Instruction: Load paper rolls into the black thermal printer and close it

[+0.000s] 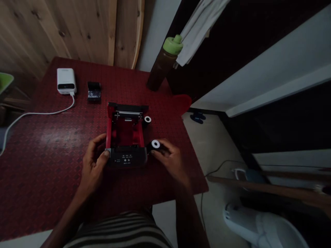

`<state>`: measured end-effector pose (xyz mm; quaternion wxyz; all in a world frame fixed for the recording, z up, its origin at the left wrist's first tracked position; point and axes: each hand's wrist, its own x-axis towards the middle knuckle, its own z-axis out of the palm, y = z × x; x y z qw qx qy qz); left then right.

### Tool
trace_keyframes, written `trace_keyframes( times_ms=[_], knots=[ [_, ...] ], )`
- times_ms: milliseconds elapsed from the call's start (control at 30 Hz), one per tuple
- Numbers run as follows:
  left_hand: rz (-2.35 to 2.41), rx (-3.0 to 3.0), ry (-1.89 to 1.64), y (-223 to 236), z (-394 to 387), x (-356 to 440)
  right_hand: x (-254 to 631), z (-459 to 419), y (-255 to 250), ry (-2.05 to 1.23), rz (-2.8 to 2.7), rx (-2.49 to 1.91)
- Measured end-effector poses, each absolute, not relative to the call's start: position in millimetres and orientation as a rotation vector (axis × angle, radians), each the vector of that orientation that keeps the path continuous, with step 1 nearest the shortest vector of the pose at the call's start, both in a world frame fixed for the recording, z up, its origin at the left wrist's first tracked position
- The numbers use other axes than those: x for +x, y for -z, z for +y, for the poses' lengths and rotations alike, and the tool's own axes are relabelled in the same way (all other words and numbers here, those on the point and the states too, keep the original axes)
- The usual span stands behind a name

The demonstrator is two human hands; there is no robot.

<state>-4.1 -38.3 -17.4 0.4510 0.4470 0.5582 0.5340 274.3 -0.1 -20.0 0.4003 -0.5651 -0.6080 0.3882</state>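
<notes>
A red and black box-shaped device, which looks like a small printer, sits on the table with its interior exposed. Its front panel carries small white markings, and a metal bar crosses its back end. My left hand grips the front left corner, thumb on the panel and fingers along the side. Just right of the panel, my right hand holds a black roll with a white ring-shaped end. A similar small roll rests beside the device's right wall.
On the red patterned table are a white power bank with a plugged-in white cable, a small black item and a dark bottle with a green lid. A red round object adjoins the right edge.
</notes>
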Motion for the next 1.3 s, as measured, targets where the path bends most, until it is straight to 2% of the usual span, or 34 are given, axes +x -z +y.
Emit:
trace_keyframes(
  times_ms=[167, 433, 567, 700, 867, 1033, 1167, 1300],
  knots=[
    [1.403, 1.113, -1.338, 18, -37, -4, 260, 2, 42, -0.999, -1.696, -1.400],
    [1.433, 1.128, -1.333, 18, -37, -5, 284, -10, 25, -1.164, -1.764, -1.394],
    [1.434, 1.103, -1.325, 16, -38, -5, 310, -3, 14, -0.990, -1.855, -1.506],
    [1.444, 1.099, -1.320, 15, -37, -5, 316, 42, 19, -0.768, -1.784, -1.595],
    [1.438, 1.116, -1.331, 17, -37, -5, 282, 103, 40, -0.756, -1.770, -1.576],
    [1.435, 1.123, -1.328, 18, -37, -5, 253, 114, 45, -0.733, -1.775, -1.507],
    [1.439, 1.119, -1.326, 15, -37, -5, 259, 102, 31, -0.705, -1.706, -1.506],
    [1.409, 1.123, -1.294, 12, -38, -5, 279, 75, -14, -0.717, -1.641, -1.396]
  ],
)
